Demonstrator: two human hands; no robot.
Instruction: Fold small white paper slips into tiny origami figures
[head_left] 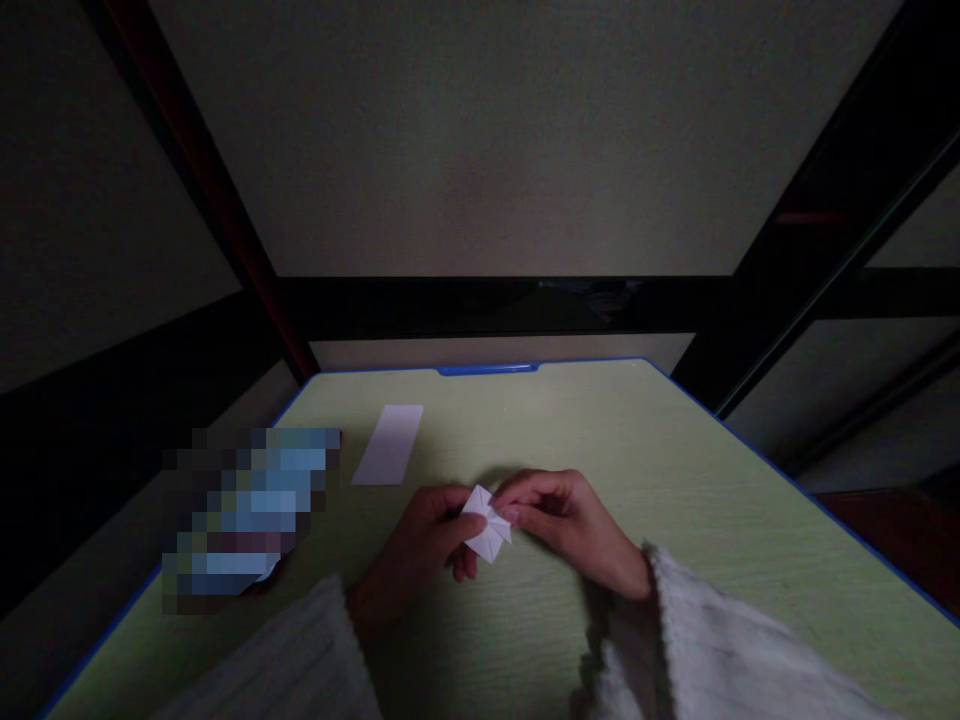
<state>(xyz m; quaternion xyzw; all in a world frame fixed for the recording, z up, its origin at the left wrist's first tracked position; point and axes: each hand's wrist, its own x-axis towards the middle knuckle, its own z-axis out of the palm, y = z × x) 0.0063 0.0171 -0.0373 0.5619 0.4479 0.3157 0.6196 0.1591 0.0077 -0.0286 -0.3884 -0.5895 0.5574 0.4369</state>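
A small folded piece of white paper with several creases is held up over the table, near the middle. My left hand grips it from the left, thumb pressed on its face and fingers behind. From the right, my right hand pinches a flap at the paper's upper right edge between thumb and fingers. A pointed corner of the paper sticks out just below the right fingertips. The fingers behind the paper are partly hidden.
On the pale wood-grain table with a blue rim, a flat white paper strip lies to the left. A blurred-out, bluish object rests near the left edge. Behind the table stands a light panel wall with dark frames.
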